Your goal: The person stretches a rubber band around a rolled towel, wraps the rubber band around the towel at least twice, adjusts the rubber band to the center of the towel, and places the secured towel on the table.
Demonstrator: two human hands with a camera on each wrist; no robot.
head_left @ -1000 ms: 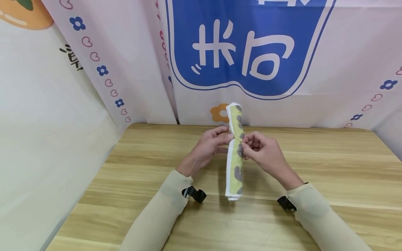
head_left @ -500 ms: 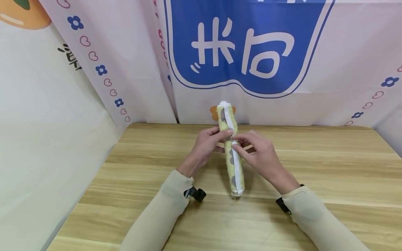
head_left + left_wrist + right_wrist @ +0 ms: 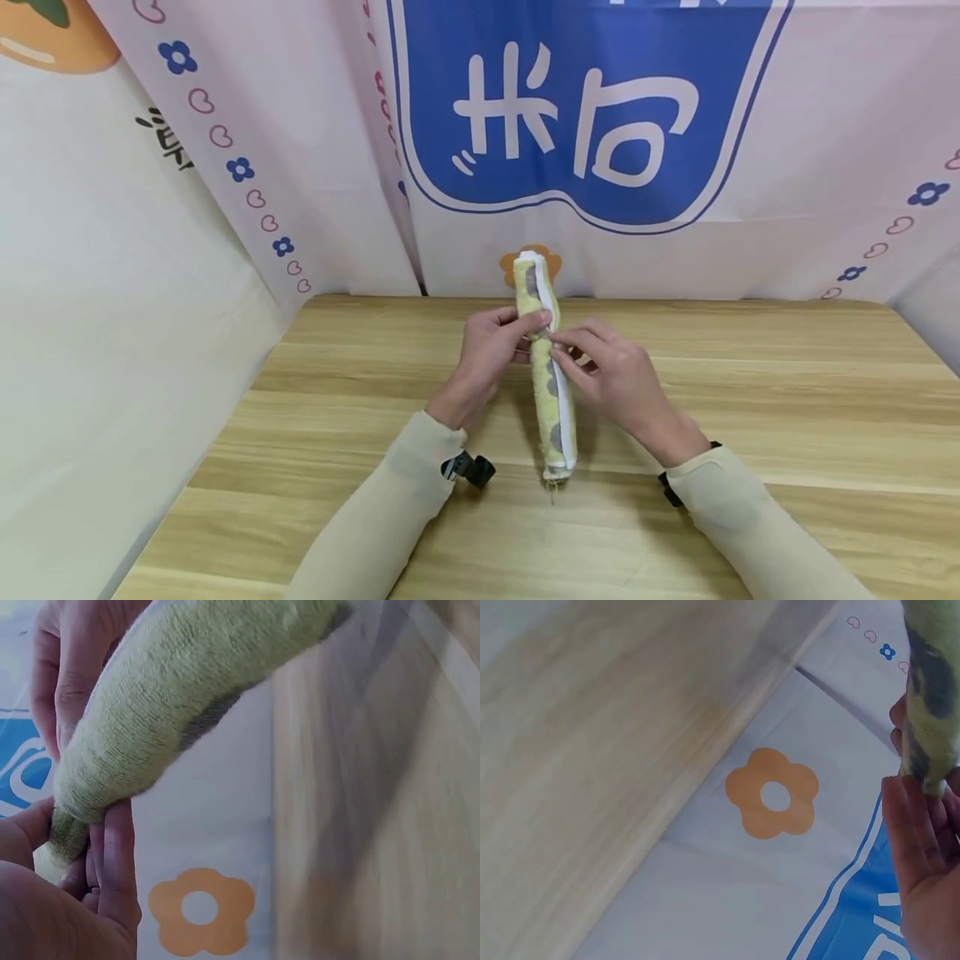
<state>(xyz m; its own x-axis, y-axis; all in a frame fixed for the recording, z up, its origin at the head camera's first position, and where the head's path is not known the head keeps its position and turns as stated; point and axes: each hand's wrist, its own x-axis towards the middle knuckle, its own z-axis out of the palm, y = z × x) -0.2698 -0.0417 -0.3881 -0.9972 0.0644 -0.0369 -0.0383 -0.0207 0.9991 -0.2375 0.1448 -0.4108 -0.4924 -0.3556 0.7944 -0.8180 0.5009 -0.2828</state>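
Observation:
A rolled-up towel (image 3: 546, 400), yellow-green with grey spots and a white edging, stands lengthwise above the table and is cinched narrow at its middle. My left hand (image 3: 486, 350) holds it at this waist from the left, thumb across the front and fingers behind. From the right, my right hand (image 3: 618, 375) pinches at the same narrow spot with thumb and forefinger; I cannot tell what lies between those fingertips. In the left wrist view the towel (image 3: 165, 705) bulges out beyond the pinched waist. The right wrist view has the right hand (image 3: 922, 870) with fingers stretched up to the towel's waist.
The wood-grain table (image 3: 345, 467) reaches back to a white printed curtain (image 3: 465, 250) with a blue sign and orange flower. A loose thread (image 3: 553, 493) dangles from the towel's lower end. Black wrist cameras (image 3: 472, 471) sit by both sleeves.
The towel has been turned about its length, so its white edging has gone from the left side to the right. Both hands have shifted slightly left with it, keeping at the waist.

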